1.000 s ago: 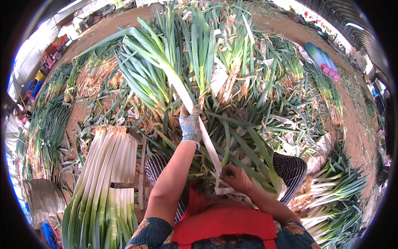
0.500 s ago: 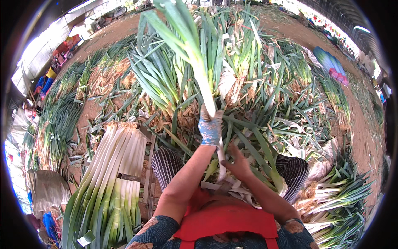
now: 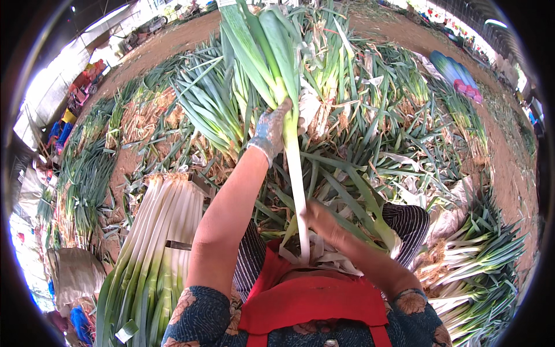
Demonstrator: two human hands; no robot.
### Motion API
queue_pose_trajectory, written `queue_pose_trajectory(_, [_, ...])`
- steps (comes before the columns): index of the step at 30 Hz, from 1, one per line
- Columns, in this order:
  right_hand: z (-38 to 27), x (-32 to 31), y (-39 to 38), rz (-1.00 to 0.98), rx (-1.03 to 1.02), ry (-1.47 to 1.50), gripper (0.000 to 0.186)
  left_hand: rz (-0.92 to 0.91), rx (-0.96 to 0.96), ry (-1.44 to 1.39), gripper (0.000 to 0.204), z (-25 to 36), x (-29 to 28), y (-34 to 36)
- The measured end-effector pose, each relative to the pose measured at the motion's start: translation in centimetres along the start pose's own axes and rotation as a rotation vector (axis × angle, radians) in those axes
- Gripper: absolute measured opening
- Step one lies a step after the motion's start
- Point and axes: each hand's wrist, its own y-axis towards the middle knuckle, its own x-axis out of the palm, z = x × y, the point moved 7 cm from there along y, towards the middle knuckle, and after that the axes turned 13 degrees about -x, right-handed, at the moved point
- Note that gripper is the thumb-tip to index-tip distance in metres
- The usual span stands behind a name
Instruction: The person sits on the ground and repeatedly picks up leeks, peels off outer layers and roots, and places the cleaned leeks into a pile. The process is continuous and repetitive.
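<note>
My left hand (image 3: 272, 128), in a patterned glove, is closed round the upper stalk of a long leek (image 3: 295, 173), just below where its green leaves fan out. The leek slants down toward me, its white end (image 3: 304, 248) hanging over my lap. Beside the lower white shaft is my right hand (image 3: 318, 218), blurred by motion. Its fingertips come up against the shaft, but whether they grip it cannot be made out.
Trimmed leeks (image 3: 167, 214) lie stacked in a rack at left. Untrimmed bundles (image 3: 208, 98) stand ahead, amid loose leaves and peelings (image 3: 399, 168). More rooted leeks (image 3: 462, 272) lie at right. A wrapped bundle (image 3: 454, 72) sits far right. My striped knees (image 3: 407, 225) flank the work spot.
My left hand has shifted farther from me, up the leek toward its leaves, and the white shaft below is now exposed. My right hand has moved left to the shaft.
</note>
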Motion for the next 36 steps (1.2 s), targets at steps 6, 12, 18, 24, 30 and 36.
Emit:
queue_pose_trajectory(6, [-14.6, -7.5, 10.1, 0.300, -0.414, 0.176, 0.035, -0.045, 0.103, 0.081, 0.040, -1.9, 1.7, -3.2])
queue_pose_trajectory(12, [-14.5, -7.5, 9.6, 0.401, -0.476, -0.074, 0.012, 0.024, 0.178, -0.026, 0.038, -2.4, 0.3, -2.6])
queue_pose_trajectory(18, [-14.3, -8.1, 4.9, 0.405, -0.680, 0.423, 0.015, 0.041, 0.024, -0.084, 0.033, -2.8, -2.8, -0.9])
queue_pose_trajectory(24, [-14.6, -12.8, -2.1, 0.686, -0.690, 0.364, 0.012, 0.079, 0.024, -0.170, 0.034, -0.8, -4.9, -2.1])
queue_pose_trajectory(30, [-8.3, -10.6, -2.4, 0.605, -0.298, 0.596, 0.047, 0.174, 0.136, -0.214, 0.031, -0.6, -7.5, -3.3])
queue_pose_trajectory(36, [-7.3, -1.6, 0.5, 0.311, -0.238, 0.466, 0.041, 0.153, 0.080, -0.111, 0.021, -5.2, -5.2, -4.6])
